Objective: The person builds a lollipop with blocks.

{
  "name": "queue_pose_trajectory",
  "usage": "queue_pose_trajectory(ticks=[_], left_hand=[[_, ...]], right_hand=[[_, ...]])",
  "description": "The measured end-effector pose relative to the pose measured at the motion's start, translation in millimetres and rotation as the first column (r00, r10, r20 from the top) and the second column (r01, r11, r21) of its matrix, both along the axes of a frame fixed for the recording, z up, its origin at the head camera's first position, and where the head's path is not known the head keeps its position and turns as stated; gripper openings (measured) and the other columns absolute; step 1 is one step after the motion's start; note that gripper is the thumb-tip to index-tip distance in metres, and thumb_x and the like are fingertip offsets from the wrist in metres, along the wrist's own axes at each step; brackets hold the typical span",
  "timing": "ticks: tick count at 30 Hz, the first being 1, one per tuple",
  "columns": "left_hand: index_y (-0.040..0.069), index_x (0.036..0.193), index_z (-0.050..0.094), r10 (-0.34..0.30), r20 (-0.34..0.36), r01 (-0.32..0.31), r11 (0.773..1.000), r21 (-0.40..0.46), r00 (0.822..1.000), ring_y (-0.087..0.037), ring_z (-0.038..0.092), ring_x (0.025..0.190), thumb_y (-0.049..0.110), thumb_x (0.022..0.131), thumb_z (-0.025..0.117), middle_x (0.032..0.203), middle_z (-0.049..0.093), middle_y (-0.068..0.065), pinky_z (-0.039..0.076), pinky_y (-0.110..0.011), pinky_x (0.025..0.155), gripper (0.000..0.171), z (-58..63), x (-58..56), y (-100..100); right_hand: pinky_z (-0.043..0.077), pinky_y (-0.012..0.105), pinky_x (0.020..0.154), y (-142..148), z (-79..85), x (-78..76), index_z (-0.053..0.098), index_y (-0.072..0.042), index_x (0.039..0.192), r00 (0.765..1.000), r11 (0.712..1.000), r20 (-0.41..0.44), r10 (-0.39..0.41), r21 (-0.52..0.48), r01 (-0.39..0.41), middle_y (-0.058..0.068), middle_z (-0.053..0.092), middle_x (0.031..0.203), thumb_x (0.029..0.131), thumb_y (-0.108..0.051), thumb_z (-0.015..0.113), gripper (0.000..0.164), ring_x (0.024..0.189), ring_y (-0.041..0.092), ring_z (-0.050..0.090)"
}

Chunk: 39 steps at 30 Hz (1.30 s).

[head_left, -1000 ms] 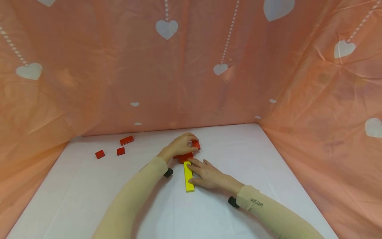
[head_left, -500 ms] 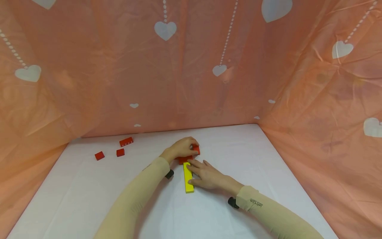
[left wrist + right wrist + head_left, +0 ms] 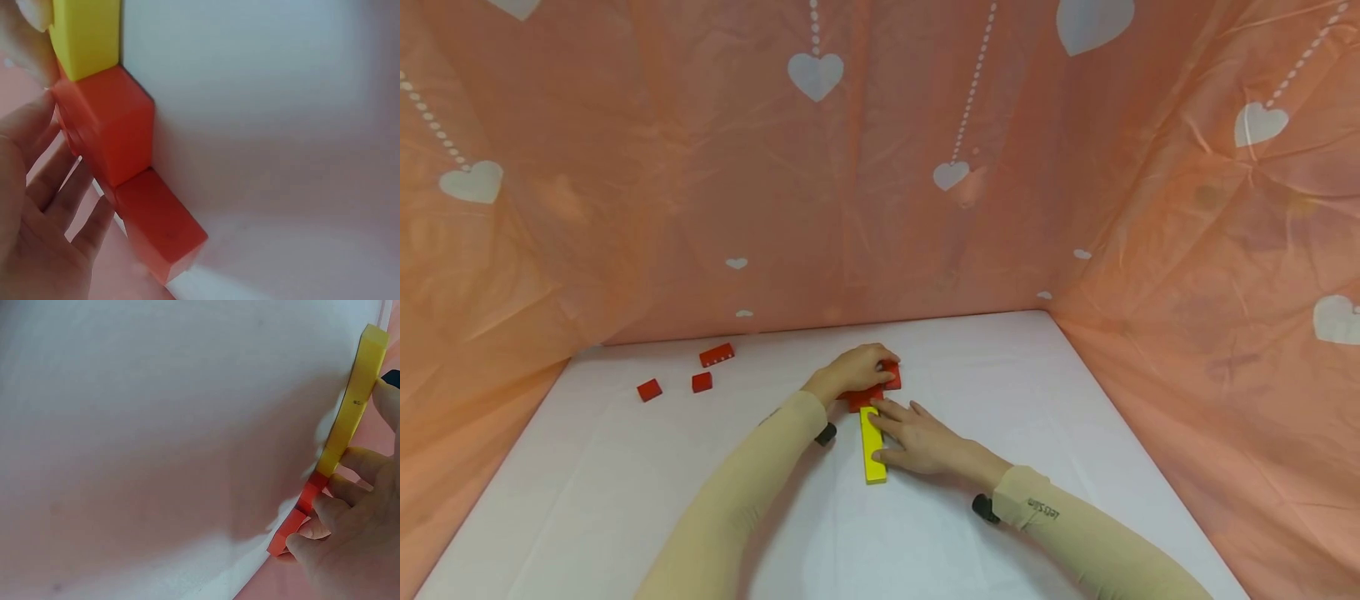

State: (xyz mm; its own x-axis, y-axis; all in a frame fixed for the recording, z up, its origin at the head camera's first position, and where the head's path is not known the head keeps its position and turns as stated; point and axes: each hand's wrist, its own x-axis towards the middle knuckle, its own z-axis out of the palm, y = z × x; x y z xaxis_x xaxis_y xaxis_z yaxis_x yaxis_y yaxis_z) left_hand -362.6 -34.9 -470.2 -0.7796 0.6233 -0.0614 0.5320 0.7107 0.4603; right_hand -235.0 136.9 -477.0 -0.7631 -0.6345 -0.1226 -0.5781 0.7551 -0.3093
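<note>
An orange-pink backdrop printed with white hearts and dotted strings encloses a white table on three sides. The left hand is bent narrowly, thumb and fingers about the end red block. The right hand lies loosely spread, thumb and forefinger touching the yellow bar, another fingertip beside the middle red block.

Lettering on the cuff of the right sleeve, inverted in the head view, reads "Let's Slim"; dark print on the left sleeve is too foreshortened to read.

The yellow bar, long and square-edged, lies near the table's centre, its far end against the middle red block; a small dark mark shows on its side in the right wrist view. The end red block, plain and smaller, adjoins the middle red block at a corner, as the left wrist view shows. Well apart at far left lie two small red blocks and a longer dotted block, red with a row of white dots.
</note>
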Motion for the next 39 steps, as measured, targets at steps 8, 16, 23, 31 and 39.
queue_pose_trajectory(ticks=[8,16,23,31,39], left_hand=[[0.011,0.139,0.067,-0.013,-0.012,0.013,1.0,0.008,1.0,-0.024,0.062,0.113,0.023,0.102,0.07,0.135,0.065,-0.008,0.05,-0.041,0.107,0.04,-1.6,0.5,-2.9],[0.01,0.139,0.066,-0.022,0.001,0.022,1.0,0.005,1.0,-0.023,0.061,0.112,0.024,0.102,0.069,0.134,0.065,-0.008,0.05,-0.04,0.108,0.04,-0.3,3.2,-5.2],[0.009,0.139,0.066,-0.025,0.007,0.025,1.0,0.007,1.0,-0.022,0.062,0.109,0.022,0.102,0.069,0.132,0.066,-0.008,0.052,-0.04,0.106,0.039,0.7,5.2,-6.0],[0.01,0.138,0.067,-0.023,-0.003,0.023,1.0,0.003,1.0,-0.021,0.061,0.108,0.023,0.101,0.07,0.13,0.067,-0.007,0.052,-0.039,0.105,0.039,-0.4,3.1,-6.8],[0.01,0.138,0.067,-0.022,0.005,0.021,1.0,0.005,1.0,-0.022,0.061,0.109,0.024,0.101,0.07,0.13,0.067,-0.007,0.051,-0.041,0.107,0.04,-0.5,3.5,-8.3]], right_hand=[[0.017,0.057,0.127,-0.8,2.2,1.2,0.044,-0.012,0.159,1.0,1.0,0.01,-0.008,0.001,0.008,0.007,0.028,0.17,0.103,-0.049,0.06,0.068,0.156,0.024,0.029],[0.017,0.057,0.127,-1.8,3.4,2.5,0.044,-0.012,0.159,1.0,1.0,0.016,-0.01,0.001,0.01,0.007,0.027,0.171,0.104,-0.048,0.06,0.069,0.156,0.024,0.028],[0.017,0.057,0.127,-2.4,2.4,2.8,0.043,-0.012,0.159,1.0,1.0,0.019,-0.015,0.008,0.015,0.006,0.027,0.171,0.103,-0.048,0.06,0.069,0.156,0.024,0.027],[0.017,0.058,0.127,-3.0,4.8,2.9,0.043,-0.011,0.159,1.0,1.0,0.018,-0.014,0.012,0.013,0.007,0.027,0.171,0.104,-0.049,0.059,0.069,0.157,0.024,0.027],[0.017,0.058,0.127,-3.2,6.1,3.2,0.043,-0.011,0.159,1.0,1.0,0.02,-0.013,0.012,0.013,0.007,0.027,0.171,0.104,-0.049,0.059,0.069,0.157,0.024,0.027]])
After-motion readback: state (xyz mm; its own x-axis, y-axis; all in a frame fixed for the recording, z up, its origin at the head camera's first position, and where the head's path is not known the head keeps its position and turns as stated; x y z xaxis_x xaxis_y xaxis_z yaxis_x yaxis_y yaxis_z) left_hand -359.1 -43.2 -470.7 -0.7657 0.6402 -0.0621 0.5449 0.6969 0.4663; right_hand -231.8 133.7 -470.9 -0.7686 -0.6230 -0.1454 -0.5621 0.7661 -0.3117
